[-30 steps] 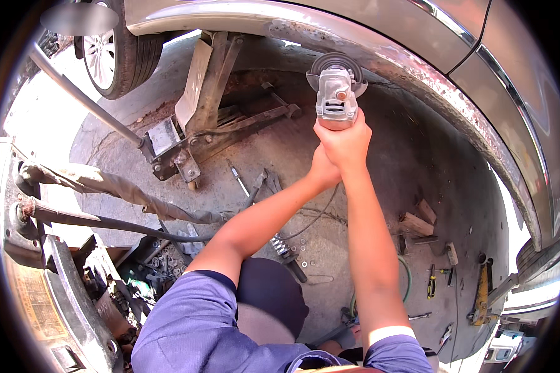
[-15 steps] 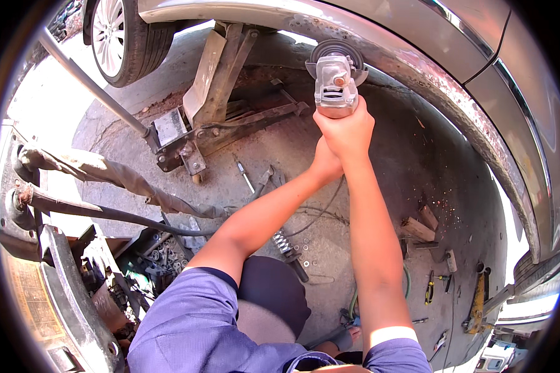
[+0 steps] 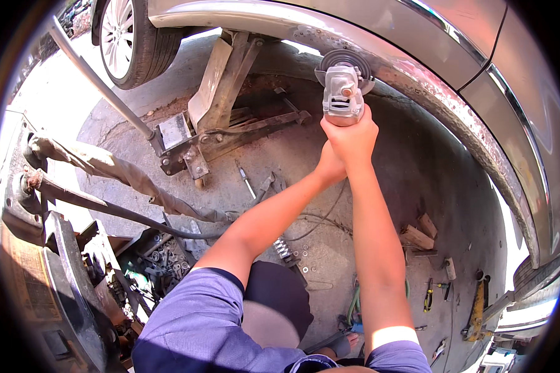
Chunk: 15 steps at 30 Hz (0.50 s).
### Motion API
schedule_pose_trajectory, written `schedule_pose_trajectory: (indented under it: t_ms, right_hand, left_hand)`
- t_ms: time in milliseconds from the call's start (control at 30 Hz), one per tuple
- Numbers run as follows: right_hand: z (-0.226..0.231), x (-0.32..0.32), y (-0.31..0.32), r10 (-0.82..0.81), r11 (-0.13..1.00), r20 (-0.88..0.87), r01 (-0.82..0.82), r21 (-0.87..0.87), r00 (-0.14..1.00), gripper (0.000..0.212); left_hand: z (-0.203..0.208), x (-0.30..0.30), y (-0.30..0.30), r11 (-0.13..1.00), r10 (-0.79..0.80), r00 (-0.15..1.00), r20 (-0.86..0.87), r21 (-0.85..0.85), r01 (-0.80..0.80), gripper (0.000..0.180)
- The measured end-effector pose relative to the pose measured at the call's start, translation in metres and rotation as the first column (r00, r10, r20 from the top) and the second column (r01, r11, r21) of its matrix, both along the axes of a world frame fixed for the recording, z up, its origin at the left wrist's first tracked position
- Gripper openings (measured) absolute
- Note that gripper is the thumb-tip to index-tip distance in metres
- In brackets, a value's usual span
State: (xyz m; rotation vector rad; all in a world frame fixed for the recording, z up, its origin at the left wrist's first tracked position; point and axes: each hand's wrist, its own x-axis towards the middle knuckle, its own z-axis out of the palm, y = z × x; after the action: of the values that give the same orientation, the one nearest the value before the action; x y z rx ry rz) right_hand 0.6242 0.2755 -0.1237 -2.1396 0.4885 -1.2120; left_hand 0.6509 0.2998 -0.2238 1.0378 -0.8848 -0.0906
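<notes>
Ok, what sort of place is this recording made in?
Most likely an outdoor car repair yard. A car with a rusted sill stands raised on a floor jack over stained concrete, both hands hold an angle grinder up to the sill, and hand tools lie scattered on the ground.

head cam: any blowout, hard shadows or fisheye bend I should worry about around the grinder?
Head view: angle grinder and both hands, right hand over left hand, are sharp and sunlit. The ground at far left and the gap behind the wheel blow out white. The car sill bows strongly. The rim is vignetted black.
</notes>
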Motion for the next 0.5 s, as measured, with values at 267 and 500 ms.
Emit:
schedule_pose_trajectory:
  t_ms: [267,500]
  right_hand:
    - [0.019,0.013,0.019,-0.024,1.000,-0.112,0.022,-0.020,0.993,0.064]
    - [0.013,0.006,0.013,-0.042,0.996,0.016,0.041,0.083,0.999,0.065]
  left_hand:
    - [0.002,0.012,0.007,0.998,0.068,0.997,-0.019,-0.004,-0.069,0.045]
    - [0.019,0.007,0.015,0.999,0.003,0.998,-0.064,-0.034,-0.005,0.042]
